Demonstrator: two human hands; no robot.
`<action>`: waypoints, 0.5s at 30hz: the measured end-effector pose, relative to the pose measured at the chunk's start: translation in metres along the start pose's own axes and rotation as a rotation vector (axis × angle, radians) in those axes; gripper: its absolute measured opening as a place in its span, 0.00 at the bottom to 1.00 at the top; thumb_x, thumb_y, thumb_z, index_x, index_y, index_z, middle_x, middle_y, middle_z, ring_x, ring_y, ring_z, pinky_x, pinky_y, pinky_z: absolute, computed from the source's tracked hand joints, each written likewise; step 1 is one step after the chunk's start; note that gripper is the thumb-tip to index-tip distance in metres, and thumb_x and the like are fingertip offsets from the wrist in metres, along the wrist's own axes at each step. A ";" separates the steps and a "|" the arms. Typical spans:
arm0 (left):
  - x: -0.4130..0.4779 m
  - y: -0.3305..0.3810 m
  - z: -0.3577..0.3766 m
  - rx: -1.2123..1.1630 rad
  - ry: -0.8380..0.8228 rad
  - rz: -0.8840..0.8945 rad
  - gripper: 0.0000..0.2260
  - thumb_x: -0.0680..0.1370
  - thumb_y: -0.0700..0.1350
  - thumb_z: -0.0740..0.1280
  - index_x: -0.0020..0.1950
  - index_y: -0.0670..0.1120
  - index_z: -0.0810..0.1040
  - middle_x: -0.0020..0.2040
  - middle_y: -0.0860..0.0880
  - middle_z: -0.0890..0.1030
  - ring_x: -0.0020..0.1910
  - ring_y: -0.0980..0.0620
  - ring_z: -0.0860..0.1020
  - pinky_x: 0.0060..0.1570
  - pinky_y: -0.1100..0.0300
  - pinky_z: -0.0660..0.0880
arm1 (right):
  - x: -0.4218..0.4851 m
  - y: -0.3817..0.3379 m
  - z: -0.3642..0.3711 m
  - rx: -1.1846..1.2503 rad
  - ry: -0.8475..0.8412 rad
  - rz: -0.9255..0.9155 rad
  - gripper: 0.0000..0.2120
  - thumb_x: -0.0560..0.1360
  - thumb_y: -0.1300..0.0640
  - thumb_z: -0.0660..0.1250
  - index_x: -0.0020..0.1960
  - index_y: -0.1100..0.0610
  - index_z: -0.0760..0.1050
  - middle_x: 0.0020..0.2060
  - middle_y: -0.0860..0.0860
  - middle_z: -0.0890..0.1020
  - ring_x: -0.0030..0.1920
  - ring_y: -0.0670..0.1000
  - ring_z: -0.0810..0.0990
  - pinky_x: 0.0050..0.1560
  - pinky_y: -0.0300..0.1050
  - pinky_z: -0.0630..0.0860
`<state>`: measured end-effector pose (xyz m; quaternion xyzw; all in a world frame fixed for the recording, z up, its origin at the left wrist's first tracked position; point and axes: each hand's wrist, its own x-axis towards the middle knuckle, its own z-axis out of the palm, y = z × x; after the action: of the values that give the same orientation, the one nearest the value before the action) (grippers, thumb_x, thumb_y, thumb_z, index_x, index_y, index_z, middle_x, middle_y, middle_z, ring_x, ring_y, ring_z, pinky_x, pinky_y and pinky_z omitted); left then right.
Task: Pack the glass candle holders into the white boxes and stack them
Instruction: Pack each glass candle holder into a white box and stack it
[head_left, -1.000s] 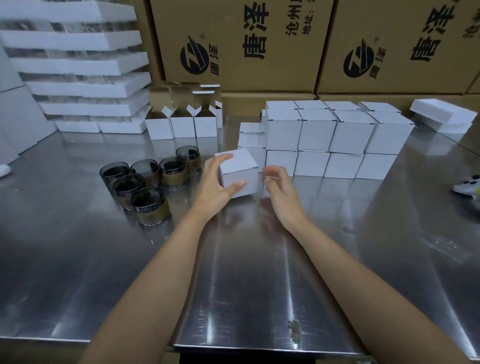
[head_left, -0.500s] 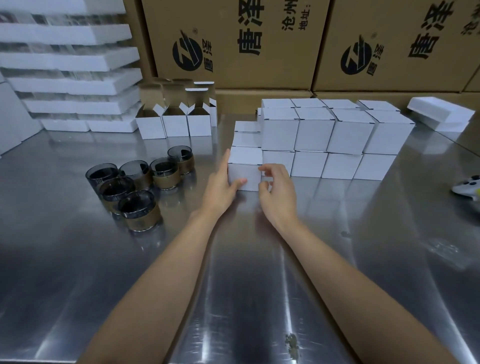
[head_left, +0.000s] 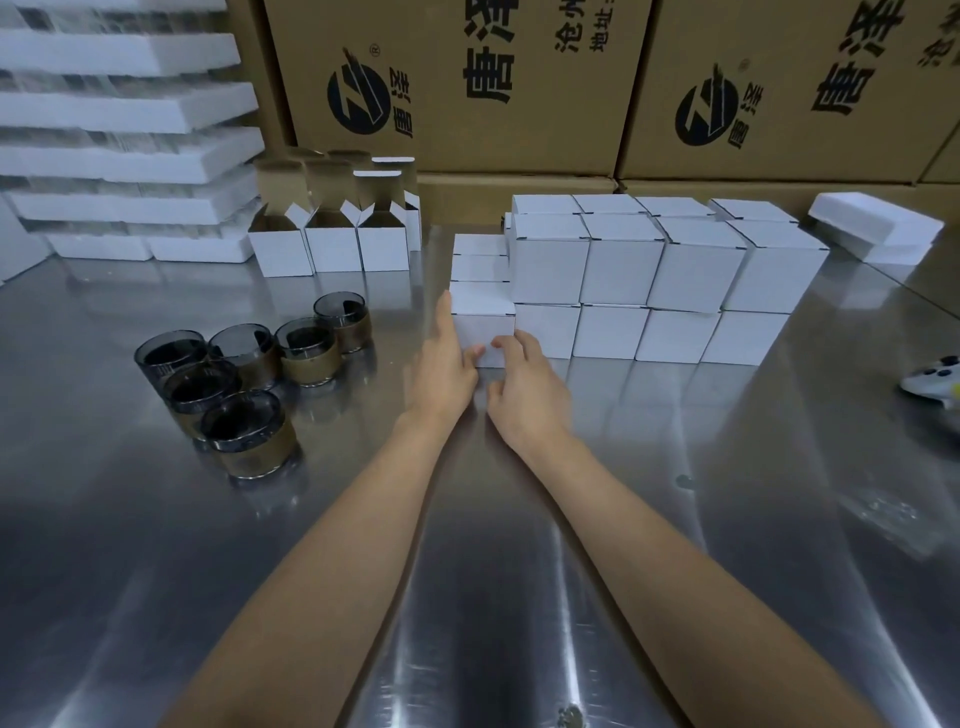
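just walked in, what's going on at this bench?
A person is packing glass holders into white boxes. Both hands are on one closed box at the left end of the stack on the steel table: the left hand lies flat against its left side and the right hand touches its front. Six holders stand unpacked to the left, with open boxes behind them.
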<state>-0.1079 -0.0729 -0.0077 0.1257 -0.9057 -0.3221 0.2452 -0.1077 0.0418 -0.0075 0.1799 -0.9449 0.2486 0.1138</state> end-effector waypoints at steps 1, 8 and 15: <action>0.002 0.000 0.001 0.017 0.009 -0.005 0.31 0.80 0.47 0.64 0.78 0.51 0.51 0.58 0.44 0.79 0.53 0.40 0.79 0.44 0.53 0.71 | 0.000 0.000 0.000 -0.006 -0.005 -0.001 0.23 0.77 0.59 0.60 0.71 0.54 0.65 0.73 0.52 0.63 0.65 0.57 0.71 0.55 0.51 0.72; 0.014 -0.002 0.006 0.057 -0.017 -0.023 0.33 0.80 0.48 0.64 0.79 0.52 0.47 0.60 0.44 0.79 0.54 0.43 0.79 0.45 0.56 0.69 | 0.001 0.000 0.004 -0.091 -0.005 -0.018 0.25 0.79 0.55 0.58 0.75 0.53 0.58 0.62 0.56 0.71 0.63 0.57 0.69 0.59 0.51 0.68; 0.021 -0.006 0.009 0.084 -0.070 -0.096 0.36 0.81 0.52 0.63 0.80 0.49 0.43 0.58 0.41 0.79 0.55 0.40 0.78 0.48 0.53 0.71 | 0.001 0.002 0.005 -0.106 -0.043 -0.024 0.28 0.78 0.57 0.58 0.76 0.54 0.58 0.63 0.57 0.71 0.64 0.58 0.68 0.61 0.50 0.64</action>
<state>-0.1298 -0.0813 -0.0100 0.1681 -0.9193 -0.2995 0.1921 -0.1096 0.0402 -0.0127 0.1904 -0.9567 0.1930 0.1056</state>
